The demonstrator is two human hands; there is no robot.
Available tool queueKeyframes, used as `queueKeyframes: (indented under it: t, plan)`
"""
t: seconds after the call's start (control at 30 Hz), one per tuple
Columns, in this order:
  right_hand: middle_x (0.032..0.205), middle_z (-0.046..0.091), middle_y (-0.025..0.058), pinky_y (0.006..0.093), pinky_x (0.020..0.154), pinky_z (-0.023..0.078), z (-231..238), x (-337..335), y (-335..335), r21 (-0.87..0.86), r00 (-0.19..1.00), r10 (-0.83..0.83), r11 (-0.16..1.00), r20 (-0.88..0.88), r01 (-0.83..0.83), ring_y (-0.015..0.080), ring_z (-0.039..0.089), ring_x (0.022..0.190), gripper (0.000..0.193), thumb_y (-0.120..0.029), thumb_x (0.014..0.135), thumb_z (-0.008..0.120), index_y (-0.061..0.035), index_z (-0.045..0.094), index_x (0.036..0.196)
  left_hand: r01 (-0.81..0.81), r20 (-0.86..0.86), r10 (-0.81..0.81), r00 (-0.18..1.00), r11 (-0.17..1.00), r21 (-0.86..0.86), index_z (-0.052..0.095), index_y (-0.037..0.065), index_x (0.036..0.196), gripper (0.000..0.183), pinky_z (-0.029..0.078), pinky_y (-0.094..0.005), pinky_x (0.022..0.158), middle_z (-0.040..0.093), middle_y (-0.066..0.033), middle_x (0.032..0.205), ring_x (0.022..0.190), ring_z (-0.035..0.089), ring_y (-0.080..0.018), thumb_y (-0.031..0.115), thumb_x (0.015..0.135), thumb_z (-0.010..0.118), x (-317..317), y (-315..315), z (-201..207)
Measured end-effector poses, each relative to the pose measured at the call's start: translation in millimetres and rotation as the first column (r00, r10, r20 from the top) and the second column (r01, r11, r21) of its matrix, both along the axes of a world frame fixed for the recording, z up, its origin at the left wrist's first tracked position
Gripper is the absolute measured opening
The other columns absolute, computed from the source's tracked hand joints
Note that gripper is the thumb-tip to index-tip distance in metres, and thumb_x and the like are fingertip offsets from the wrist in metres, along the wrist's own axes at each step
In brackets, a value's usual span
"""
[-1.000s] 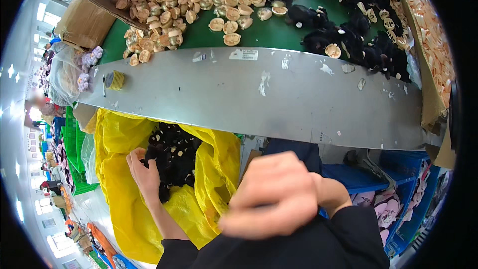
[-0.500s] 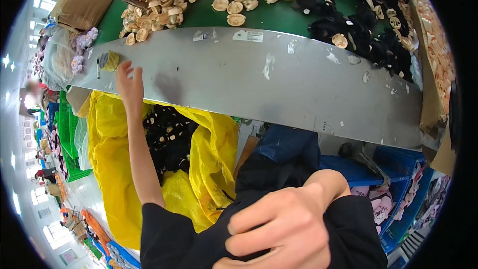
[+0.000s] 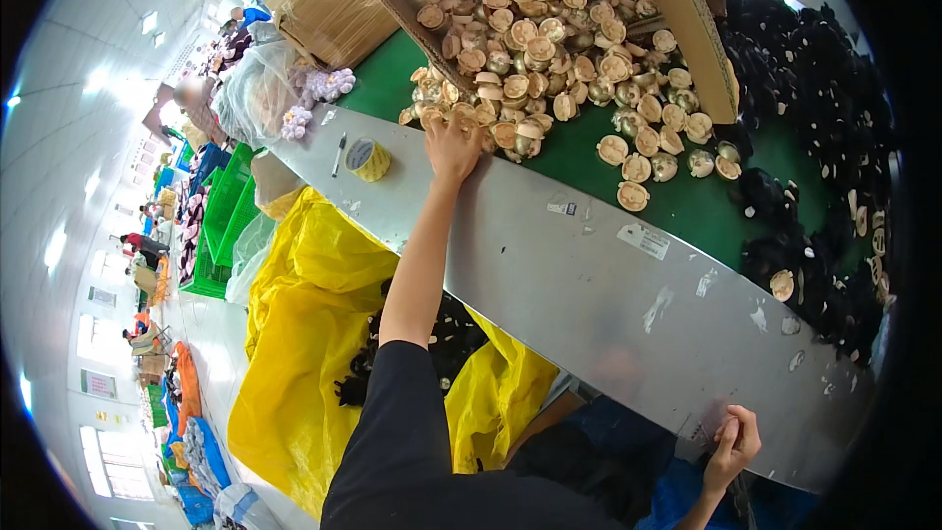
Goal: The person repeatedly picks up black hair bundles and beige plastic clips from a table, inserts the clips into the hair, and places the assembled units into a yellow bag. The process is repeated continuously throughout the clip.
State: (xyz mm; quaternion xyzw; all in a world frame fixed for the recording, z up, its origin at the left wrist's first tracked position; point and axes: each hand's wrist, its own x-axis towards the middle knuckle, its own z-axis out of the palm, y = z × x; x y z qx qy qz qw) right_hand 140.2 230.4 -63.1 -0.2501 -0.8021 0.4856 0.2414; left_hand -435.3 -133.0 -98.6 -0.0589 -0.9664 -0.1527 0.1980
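Note:
My left hand (image 3: 454, 145) reaches over the far edge of the grey metal table top (image 3: 549, 255). Its fingers are somewhat apart, bent down at the near edge of a heap of small round beige-and-gold shells (image 3: 530, 39); the pieces partly hide the fingertips. Low on the right, my right hand (image 3: 731, 447) is at the table's front edge, its fingers curled in toward the thumb. I see nothing between them. A yellow tape roll (image 3: 369, 160) and a marker pen (image 3: 339, 155) lie on the metal, left of my left hand.
A cardboard box (image 3: 692, 25) spills the shells onto a green surface (image 3: 687, 216). Black fluffy pieces (image 3: 805, 88) cover the right side. Below the table hangs an open yellow sack (image 3: 294, 353) with black pieces inside. Green crates (image 3: 228, 206) stand on the floor at left.
My left hand has gone from beside the tape roll to the shell heap. My right hand has moved from in front of my body to the table's front edge. The view has turned left.

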Motion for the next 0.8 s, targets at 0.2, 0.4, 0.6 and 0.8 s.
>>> queueKeyframes:
  t: [0.2, 0.4, 0.6, 0.8]
  plan:
    - [0.077, 0.059, 0.0030, 0.0236, 0.054, 0.034, -12, -20, -4, 0.257, 0.999, -0.043, 0.965, -0.013, 0.045, 0.0071, 0.047, 0.061, 0.016, -0.008, 0.101, 0.055, 0.0012, 0.068, 0.100, 0.271, -0.100, -0.257, 0.961, 0.949, 0.163, 0.070, 0.009, 0.115, 0.047, 0.045, -0.0525, 0.100, 0.053, -0.0262, 0.124, 0.118, 0.051, -0.0452, 0.045, 0.084, 0.069, 23, 28, 13]
    - [0.077, 0.060, 0.0054, 0.0257, 0.054, 0.036, -14, -27, -6, 0.307, 0.999, -0.022, 0.951, -0.037, 0.032, 0.0096, 0.047, 0.061, 0.014, -0.007, 0.099, 0.056, 0.0023, 0.067, 0.098, 0.370, -0.003, -0.371, 0.929, 0.925, 0.087, 0.059, 0.007, 0.129, 0.057, 0.043, -0.0505, 0.102, 0.055, -0.0242, 0.125, 0.118, 0.050, -0.0413, 0.042, 0.085, 0.067, 67, 75, 10]
    - [0.081, 0.067, 0.0137, 0.0307, 0.062, 0.048, -11, -26, -9, 0.236, 0.999, -0.030, 0.971, 0.016, 0.025, 0.0205, 0.062, 0.068, 0.012, -0.005, 0.096, 0.058, 0.0030, 0.067, 0.097, 0.477, -0.071, -0.472, 0.879, 0.864, 0.163, 0.058, 0.004, 0.126, 0.057, 0.042, -0.0499, 0.102, 0.055, -0.0227, 0.121, 0.116, 0.049, -0.0424, 0.042, 0.085, 0.073, 112, 121, 16]
    - [0.080, 0.066, 0.0181, 0.0345, 0.062, 0.049, 0, -33, -11, 0.339, 0.995, -0.066, 0.937, -0.075, 0.088, 0.0279, 0.062, 0.064, 0.010, -0.003, 0.092, 0.059, 0.0006, 0.068, 0.094, 0.510, -0.393, -0.429, 0.814, 0.851, 0.127, 0.058, 0.000, 0.105, 0.047, 0.042, -0.0531, 0.090, 0.056, -0.0193, 0.108, 0.107, 0.050, -0.0403, 0.026, 0.075, 0.084, 117, 141, 16]
